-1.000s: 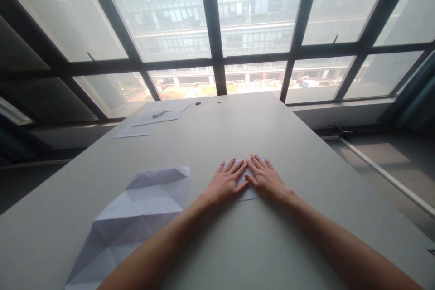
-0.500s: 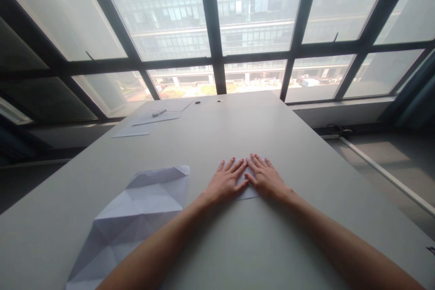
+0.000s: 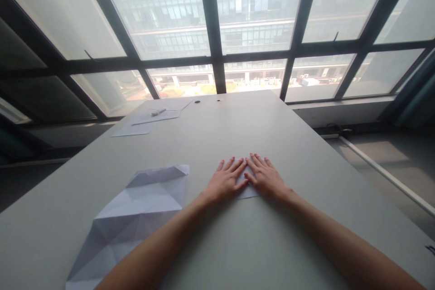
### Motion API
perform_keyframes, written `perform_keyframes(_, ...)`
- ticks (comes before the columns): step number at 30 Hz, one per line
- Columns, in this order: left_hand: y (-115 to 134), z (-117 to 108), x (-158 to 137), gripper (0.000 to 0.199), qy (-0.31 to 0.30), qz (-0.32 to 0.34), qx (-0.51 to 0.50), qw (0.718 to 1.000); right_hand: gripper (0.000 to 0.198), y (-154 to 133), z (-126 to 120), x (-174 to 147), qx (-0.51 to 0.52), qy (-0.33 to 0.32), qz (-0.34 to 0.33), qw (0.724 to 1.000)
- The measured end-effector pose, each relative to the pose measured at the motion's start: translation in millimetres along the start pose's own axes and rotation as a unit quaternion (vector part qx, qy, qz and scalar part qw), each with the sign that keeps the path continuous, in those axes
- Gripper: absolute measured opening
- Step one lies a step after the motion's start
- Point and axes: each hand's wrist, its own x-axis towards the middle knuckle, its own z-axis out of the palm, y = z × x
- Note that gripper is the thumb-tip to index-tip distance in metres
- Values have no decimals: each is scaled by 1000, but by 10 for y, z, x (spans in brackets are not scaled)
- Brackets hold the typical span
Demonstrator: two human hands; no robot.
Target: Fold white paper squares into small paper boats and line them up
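Observation:
My left hand [image 3: 224,180] and my right hand [image 3: 267,176] lie flat, side by side, on a small piece of white paper [image 3: 247,192]. Their fingers are stretched out and spread, with the index fingertips and thumbs close together. Most of the paper is hidden under the palms; its near edge and a bit between the thumbs show. To the left, partly behind my left forearm, rests a larger sheet of creased white paper [image 3: 139,199], with fold lines across it and its far edge bent up.
The white table [image 3: 238,131] reaches to a dark-framed window wall. Flat paper sheets [image 3: 134,129] lie at its far left, with a small white pen-like object [image 3: 158,112] on top. Two round holes sit near the far edge. A dark mark [image 3: 430,249] shows at the right edge.

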Motion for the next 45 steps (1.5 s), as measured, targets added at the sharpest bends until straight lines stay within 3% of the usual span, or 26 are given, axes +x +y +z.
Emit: perform_keyframes(45,-23,44,21,73,4,-13,14,1000,66,-4,7,-5,-8,2,1,1000)
